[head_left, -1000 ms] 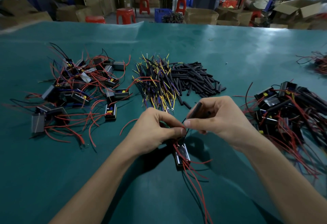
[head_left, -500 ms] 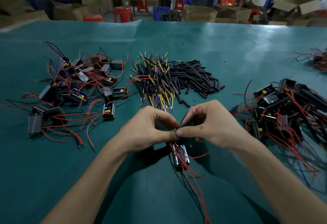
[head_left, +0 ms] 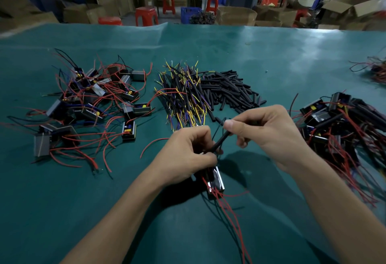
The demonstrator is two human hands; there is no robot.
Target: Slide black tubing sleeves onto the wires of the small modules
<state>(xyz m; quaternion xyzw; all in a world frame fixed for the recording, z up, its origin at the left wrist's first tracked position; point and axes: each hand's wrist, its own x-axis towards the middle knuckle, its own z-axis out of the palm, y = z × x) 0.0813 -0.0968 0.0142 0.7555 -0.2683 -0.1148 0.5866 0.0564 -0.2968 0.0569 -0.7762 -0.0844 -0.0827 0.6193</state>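
Observation:
A small black module point(head_left: 215, 180) with red wires trailing toward me hangs just below my left hand point(head_left: 186, 155). My left hand grips the module's wires at their base. A black tubing sleeve point(head_left: 219, 141) slants up from my left fingers to my right hand point(head_left: 269, 134), which pinches its upper end between thumb and forefinger. A heap of loose black sleeves point(head_left: 229, 92) lies behind my hands.
Bare modules with red wires point(head_left: 89, 105) are piled at the left. Yellow and purple wires point(head_left: 183, 94) lie in the middle. Sleeved modules point(head_left: 346, 126) are heaped at the right. The green table cover point(head_left: 62, 201) runs to cardboard boxes and red stools at the back.
My hands were pressed together; now my right hand has drawn up and to the right, and the sleeve spans the gap between them.

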